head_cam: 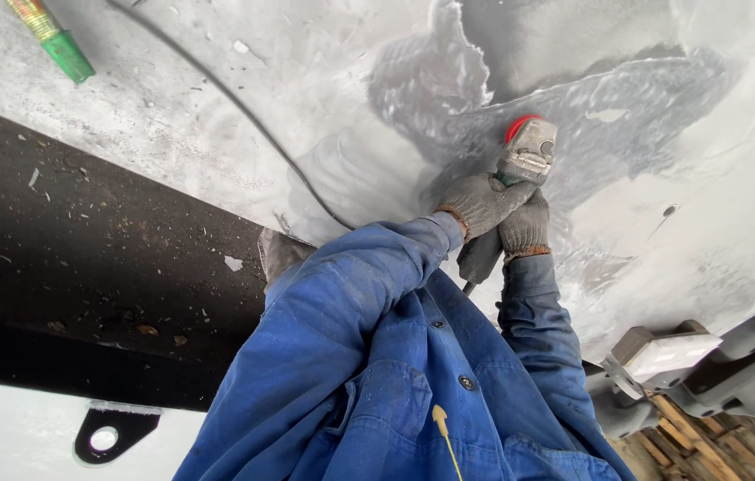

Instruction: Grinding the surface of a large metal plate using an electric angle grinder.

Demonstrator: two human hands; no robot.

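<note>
Head view: both gloved hands are closed on an angle grinder (527,153), the left hand (482,203) wrapped over its body and the right hand (525,226) gripping just below, towards the handle. The tool's red-guarded head presses against a large pale grey metal panel (217,107), within a darker, duller patch that spreads towards the panel's right edge. A black power cord (244,116) trails from the tool across the panel towards its upper left corner.

The step in hand looks like grinding or smoothing the coated panel; the dull patch suggests ground area, with brighter metal left around it. Carrying on would call for a steady two-handed hold, the disc kept flat to the panel, and the cord kept away from the head.

The blue work jacket (395,374) fills the lower middle. Along the panel's lower left edge runs a dark, rusty beam (83,267) flecked with chips. A green-tipped tool (55,36) shows near the upper left corner, grey fittings (734,365) and wooden blocks (707,436) at lower right.
</note>
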